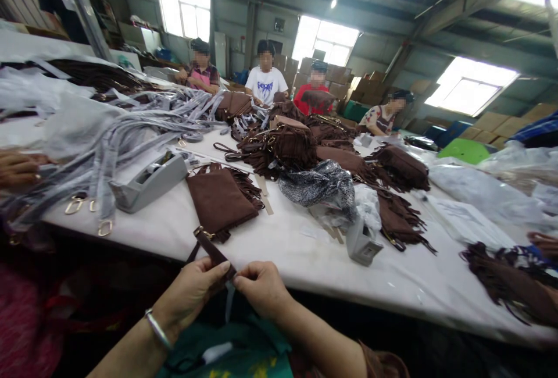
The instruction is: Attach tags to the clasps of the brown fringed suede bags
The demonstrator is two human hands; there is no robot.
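My left hand (pixel 192 293) and right hand (pixel 261 288) each pinch the narrow brown suede strap (pixel 213 250) in a closed grip. It runs to the flat brown fringed suede bag (pixel 220 200) on the near white surface (pixel 305 256).

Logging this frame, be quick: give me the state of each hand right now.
Left hand: closed, pinching the brown strap of the brown fringed bag.
Right hand: closed, pinching the same strap's near end.

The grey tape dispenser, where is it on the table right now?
The grey tape dispenser sits left of centre in the head view, near the table's front edge, between the grey straps and a brown fringed bag.
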